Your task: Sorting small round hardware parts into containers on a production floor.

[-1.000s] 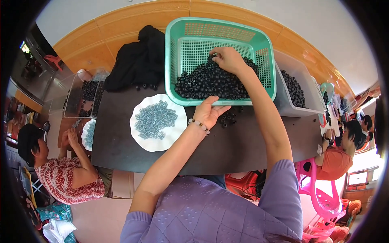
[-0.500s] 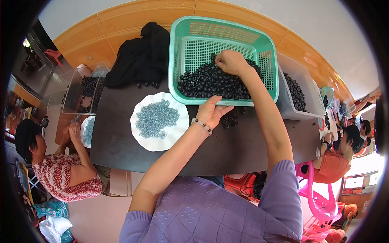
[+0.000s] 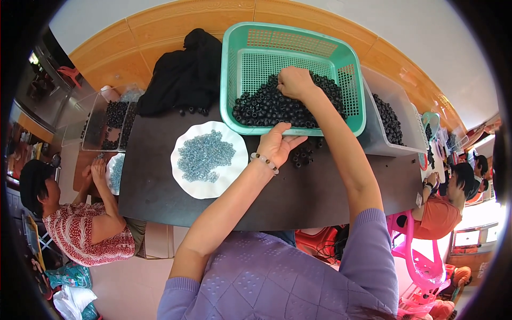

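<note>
A green plastic basket [image 3: 240,125], with mesh walls, holds a heap of small black ring-shaped pieces [image 3: 269,109]. My left hand [image 3: 276,146] grips its near rim, thumb on top and fingers reaching beneath. Over the heap, my right hand [image 3: 296,82] is closed, its fingertips curled down by the black pieces; whatever it may hold is hidden. To the left of my left hand lies a white scalloped plate [image 3: 186,184] covered in small clear bluish pieces [image 3: 205,154]. More loose black pieces [image 3: 302,156] lie on the dark table [image 3: 277,200] below the basket.
Black cloth [image 3: 178,80] lies left of the basket. A clear bin [image 3: 381,141] of black pieces stands to the right, and a divided clear box [image 3: 96,120] is at the left. One person [image 3: 90,229] sits left, another [image 3: 440,208] right, near a pink chair [image 3: 421,261].
My right hand has shifted slightly left within the basket, fingers still curled. The basket and my left hand have edged a little to the left together.
</note>
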`<state>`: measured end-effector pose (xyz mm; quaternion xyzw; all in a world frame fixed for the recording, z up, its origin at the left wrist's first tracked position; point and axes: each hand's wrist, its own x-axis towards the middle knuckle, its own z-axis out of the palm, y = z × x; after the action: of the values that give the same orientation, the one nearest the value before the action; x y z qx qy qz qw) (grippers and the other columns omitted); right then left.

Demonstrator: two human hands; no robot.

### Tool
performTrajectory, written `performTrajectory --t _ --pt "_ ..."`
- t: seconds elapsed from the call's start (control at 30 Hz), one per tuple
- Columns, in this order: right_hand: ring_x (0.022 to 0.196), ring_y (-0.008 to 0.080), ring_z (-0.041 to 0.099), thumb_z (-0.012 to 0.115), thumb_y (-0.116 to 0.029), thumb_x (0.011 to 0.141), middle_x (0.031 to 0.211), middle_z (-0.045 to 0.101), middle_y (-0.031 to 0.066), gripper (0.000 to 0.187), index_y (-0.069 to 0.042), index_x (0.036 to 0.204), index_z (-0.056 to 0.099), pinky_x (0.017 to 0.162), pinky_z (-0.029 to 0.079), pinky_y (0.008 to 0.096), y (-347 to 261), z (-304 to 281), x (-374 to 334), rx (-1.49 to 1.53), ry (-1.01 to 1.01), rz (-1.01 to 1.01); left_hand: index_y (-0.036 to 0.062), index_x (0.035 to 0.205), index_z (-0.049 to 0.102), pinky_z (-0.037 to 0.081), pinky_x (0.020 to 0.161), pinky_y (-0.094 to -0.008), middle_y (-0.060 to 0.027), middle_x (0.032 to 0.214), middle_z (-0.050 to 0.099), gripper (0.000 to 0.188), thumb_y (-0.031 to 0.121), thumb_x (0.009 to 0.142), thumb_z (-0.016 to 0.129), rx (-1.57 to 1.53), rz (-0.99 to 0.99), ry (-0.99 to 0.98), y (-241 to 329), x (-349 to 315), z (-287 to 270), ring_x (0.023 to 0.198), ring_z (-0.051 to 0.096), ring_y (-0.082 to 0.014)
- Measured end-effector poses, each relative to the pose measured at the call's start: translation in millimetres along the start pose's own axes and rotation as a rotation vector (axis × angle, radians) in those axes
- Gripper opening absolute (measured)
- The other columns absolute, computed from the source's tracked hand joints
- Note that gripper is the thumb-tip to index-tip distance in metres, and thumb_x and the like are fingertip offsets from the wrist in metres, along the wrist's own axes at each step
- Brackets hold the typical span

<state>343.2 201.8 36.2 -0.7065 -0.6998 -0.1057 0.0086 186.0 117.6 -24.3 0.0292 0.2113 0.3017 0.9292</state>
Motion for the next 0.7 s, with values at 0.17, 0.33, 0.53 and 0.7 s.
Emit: performTrajectory --t 0.17,0.33,0.53,0.7 --pt "0.078 0.032 0.064 0.065 -0.018 0.068 0.081 0.067 0.014 0.015 -0.008 0.078 0.069 0.071 0.052 0.0398 3 1 -7 0.145 0.015 0.015 -0.0041 0.097 0.043 0.048 0.091 -0.0583 -0.0191 0.102 0.052 0.017 -0.004 0.084 0.054 0.008 0.013 0.001 -1 -2 2 0.102 0.056 -0.0381" --pt "0.072 0.0241 0.065 0.07 -0.02 0.071 0.076 0.067 0.0121 0.019 -0.004 0.082 0.069 0.066 0.051 0.0342 24 -26 -35 0.622 0.131 0.137 -0.0025 0.094 0.045 0.048 0.09 -0.0589 -0.0194 0.103 0.053 0.014 -0.005 0.083 0.054 0.003 0.001 0.007 -3 -3 3 0.103 0.056 -0.0377" --pt "0.065 0.0199 0.061 0.07 -0.012 0.072 0.07 0.064 0.0103 0.015 0.0 0.082 0.068 0.061 0.048 0.0306 -3 -84 -127 0.741 0.005 0.111 -0.003 0.095 0.046 0.048 0.091 -0.058 -0.0207 0.107 0.053 0.015 -0.005 0.083 0.055 -0.012 -0.005 -0.007 5 3 -1 0.106 0.055 -0.0381" --pt "0.063 0.017 0.058 0.07 -0.01 0.072 0.068 0.061 0.0088 0.014 0.0 0.082 0.067 0.058 0.046 0.0297 -15 -62 -197 0.735 -0.094 0.185 -0.0055 0.101 0.043 0.046 0.092 -0.0597 -0.0237 0.11 0.054 0.021 -0.005 0.083 0.054 0.005 0.001 0.014 3 0 5 0.108 0.054 -0.0402"
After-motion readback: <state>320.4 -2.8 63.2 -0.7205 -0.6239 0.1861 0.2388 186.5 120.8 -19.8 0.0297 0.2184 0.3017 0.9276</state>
